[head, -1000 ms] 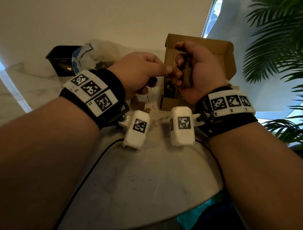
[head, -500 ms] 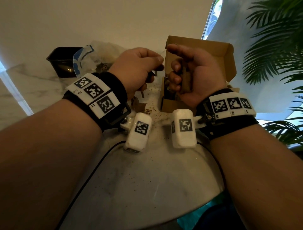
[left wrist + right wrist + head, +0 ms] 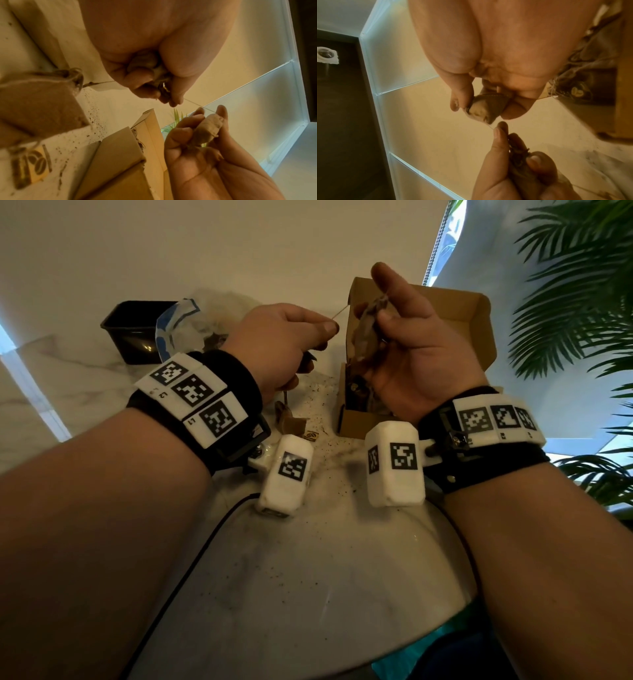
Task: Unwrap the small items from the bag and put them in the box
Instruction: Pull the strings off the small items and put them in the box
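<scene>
My right hand [image 3: 380, 313] grips a small brown sachet [image 3: 368, 333] upright over the open cardboard box [image 3: 455, 313], thumb raised. From its top a thin thread [image 3: 342, 311] runs taut to my left hand [image 3: 330, 326], which pinches it between thumb and forefinger. The left wrist view shows the thread [image 3: 199, 104] reaching the sachet [image 3: 209, 128]. In the right wrist view the sachet [image 3: 488, 108] has a pale top end. My left hand [image 3: 500, 129] also holds a dark bundle [image 3: 518, 155] in its curled fingers. A clear plastic bag [image 3: 191, 320] lies at the back left.
A black tub [image 3: 133, 333] stands behind the bag. Another brown sachet [image 3: 291, 421] and its printed tag [image 3: 311, 435] lie on the marble table [image 3: 325, 559] among dark crumbs. Several sachets sit inside the box [image 3: 590, 81]. Palm leaves [image 3: 582, 285] hang at the right.
Both hands have risen and drawn apart. My right thumb has lifted off the sachet, and the thread now stretches taut between the hands.
</scene>
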Demonstrator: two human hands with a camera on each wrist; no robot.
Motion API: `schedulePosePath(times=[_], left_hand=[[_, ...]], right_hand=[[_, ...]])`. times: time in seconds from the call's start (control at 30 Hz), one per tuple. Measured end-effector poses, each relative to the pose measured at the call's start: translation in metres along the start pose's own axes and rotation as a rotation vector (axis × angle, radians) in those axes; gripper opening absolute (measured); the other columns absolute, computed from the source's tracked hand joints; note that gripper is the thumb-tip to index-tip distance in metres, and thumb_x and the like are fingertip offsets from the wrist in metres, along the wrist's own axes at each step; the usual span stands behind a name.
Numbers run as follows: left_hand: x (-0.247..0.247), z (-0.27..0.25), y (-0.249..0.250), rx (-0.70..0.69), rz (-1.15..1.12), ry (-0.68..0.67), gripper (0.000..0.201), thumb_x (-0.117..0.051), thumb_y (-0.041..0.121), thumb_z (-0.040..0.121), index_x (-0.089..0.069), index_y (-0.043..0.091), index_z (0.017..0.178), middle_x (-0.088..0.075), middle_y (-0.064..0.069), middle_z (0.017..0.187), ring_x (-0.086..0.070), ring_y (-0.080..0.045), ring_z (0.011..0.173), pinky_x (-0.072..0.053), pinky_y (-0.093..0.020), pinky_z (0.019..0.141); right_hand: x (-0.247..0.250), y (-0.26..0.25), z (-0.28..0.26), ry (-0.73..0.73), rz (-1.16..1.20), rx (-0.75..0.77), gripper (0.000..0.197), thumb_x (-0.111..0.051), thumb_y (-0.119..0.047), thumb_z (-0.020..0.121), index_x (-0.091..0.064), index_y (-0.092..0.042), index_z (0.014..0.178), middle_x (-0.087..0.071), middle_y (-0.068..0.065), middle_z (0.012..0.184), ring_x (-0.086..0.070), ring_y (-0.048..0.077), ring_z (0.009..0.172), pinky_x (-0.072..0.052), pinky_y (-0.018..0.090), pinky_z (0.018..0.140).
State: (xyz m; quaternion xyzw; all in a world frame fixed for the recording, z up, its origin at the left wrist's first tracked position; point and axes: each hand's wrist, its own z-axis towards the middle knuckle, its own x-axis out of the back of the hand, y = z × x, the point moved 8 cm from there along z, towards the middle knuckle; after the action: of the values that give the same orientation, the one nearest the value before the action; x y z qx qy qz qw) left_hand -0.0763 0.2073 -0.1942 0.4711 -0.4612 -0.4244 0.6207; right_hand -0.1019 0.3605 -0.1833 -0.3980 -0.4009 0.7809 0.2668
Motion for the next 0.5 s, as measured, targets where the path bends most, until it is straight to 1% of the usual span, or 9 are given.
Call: schedulePosePath(times=[0.07,0.17,0.2,0.27,0.37,0.5], left_hand=[[-0.004,-0.002,0.001,0.002,0.039,-0.04,0.012,-0.068,0.031,0.096,-0.077,0.027,0.104,-0.072,0.004,0.098,-0.058,-0.009,0.066,-0.041,-0.023,0.047],[-0.009,-0.004,0.002,0.0,0.1,-0.092,0.013,-0.065,0.027,0.098,-0.077,0.028,0.104,-0.073,0.005,0.098,-0.058,-0.009,0.066,-0.043,-0.022,0.048],[-0.01,-0.005,0.001,-0.002,0.114,-0.109,0.013,-0.066,0.026,0.097,-0.077,0.028,0.103,-0.073,0.005,0.097,-0.058,-0.008,0.066,-0.043,-0.022,0.048],[-0.013,-0.006,0.002,-0.009,0.131,-0.134,0.01,-0.068,0.024,0.095,-0.076,0.028,0.101,-0.073,0.007,0.091,-0.058,-0.008,0.065,-0.044,-0.023,0.049],[-0.013,-0.006,0.002,-0.012,0.142,-0.136,0.003,-0.072,0.025,0.093,-0.073,0.027,0.095,-0.074,0.008,0.085,-0.059,-0.009,0.064,-0.044,-0.024,0.05],[-0.012,-0.006,0.003,-0.014,0.146,-0.131,0.005,-0.071,0.023,0.093,-0.074,0.027,0.093,-0.073,0.005,0.088,-0.058,-0.009,0.065,-0.043,-0.023,0.048]], right_hand=[[0.004,-0.002,0.001,0.044,0.011,0.027,0.041,-0.042,0.002,0.098,-0.069,-0.024,0.116,-0.058,0.014,0.099,-0.05,0.027,0.082,-0.043,0.038,0.072],[0.008,-0.005,0.0,0.123,0.051,0.032,0.038,-0.04,0.002,0.1,-0.063,-0.022,0.119,-0.062,0.01,0.1,-0.056,0.017,0.068,-0.043,0.031,0.063],[0.01,-0.005,-0.001,0.149,0.066,0.031,0.036,-0.041,0.001,0.1,-0.062,-0.022,0.119,-0.063,0.009,0.102,-0.057,0.015,0.066,-0.044,0.03,0.061],[0.014,-0.004,-0.001,0.214,0.076,0.029,0.032,-0.044,0.0,0.1,-0.062,-0.019,0.119,-0.065,0.008,0.104,-0.059,0.014,0.068,-0.047,0.029,0.058],[0.022,-0.002,-0.002,0.314,0.078,0.029,0.028,-0.048,-0.002,0.099,-0.063,-0.016,0.118,-0.067,0.006,0.098,-0.062,0.016,0.074,-0.051,0.029,0.054],[0.027,-0.003,-0.001,0.354,0.089,0.033,0.027,-0.051,0.0,0.097,-0.062,-0.013,0.118,-0.068,0.006,0.091,-0.063,0.017,0.073,-0.051,0.029,0.054]])
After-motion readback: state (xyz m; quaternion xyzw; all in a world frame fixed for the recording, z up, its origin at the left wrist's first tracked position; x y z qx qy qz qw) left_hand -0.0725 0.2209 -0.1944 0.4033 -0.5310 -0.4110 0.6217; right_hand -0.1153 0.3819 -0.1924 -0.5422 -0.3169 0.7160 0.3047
